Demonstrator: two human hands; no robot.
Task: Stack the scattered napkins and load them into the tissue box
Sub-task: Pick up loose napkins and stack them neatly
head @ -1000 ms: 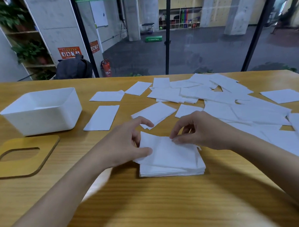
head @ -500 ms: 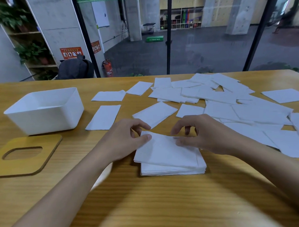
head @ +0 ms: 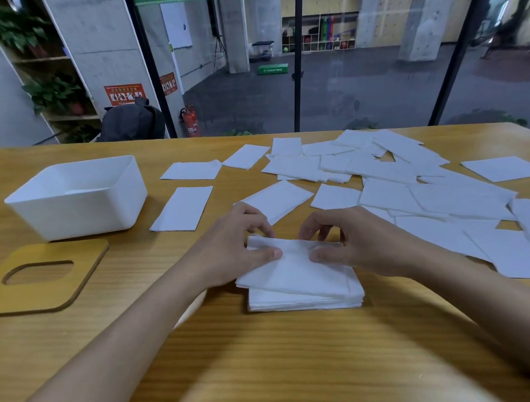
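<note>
Tissue box [head: 78, 200] left of stack [head: 304, 287]; lid [head: 45, 277] before box; napkins [head: 409, 191] behind.

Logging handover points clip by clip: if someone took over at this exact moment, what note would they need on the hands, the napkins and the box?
Left hand: pinches the far left edge of the top napkin, thumb on top.
Right hand: pinches the same napkin's far right edge.
Stack: on the table between the hands; the top napkin sits slightly askew.
Tissue box: at left, open, no napkins visible inside; wooden lid lies flat beside it.
Done: one partial stack.
Left: square the top napkin, gather the scattered napkins, load the box.
</note>
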